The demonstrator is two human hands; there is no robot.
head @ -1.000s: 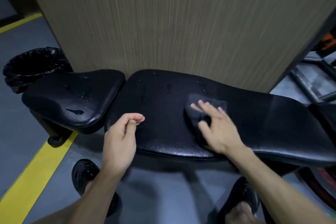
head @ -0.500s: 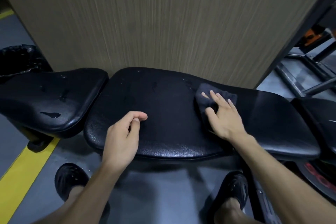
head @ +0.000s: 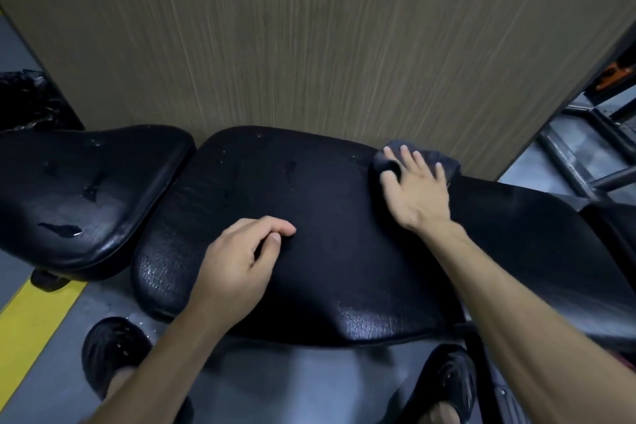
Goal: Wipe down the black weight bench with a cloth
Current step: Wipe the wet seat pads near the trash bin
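The black weight bench (head: 327, 217) runs left to right in front of me, with a long back pad and a separate seat pad (head: 86, 189) at the left. Wet spots and a small puddle lie on the seat pad. A dark grey cloth (head: 444, 158) lies at the far edge of the back pad, against the wall. My right hand (head: 414, 189) presses flat on the cloth with fingers spread. Loosely curled and holding nothing, my left hand (head: 241, 262) hovers over the near middle of the back pad.
A wood-grain wall panel (head: 309, 45) stands right behind the bench. A bin with a black bag (head: 24, 100) sits at far left. Metal frame bars (head: 585, 162) lie at the right. A yellow floor line (head: 31, 323) runs at lower left. My black shoes (head: 110, 351) stand below the bench.
My right hand has pushed the cloth away from me and to the right, up to the pad's far edge. My left hand has come further over the back pad.
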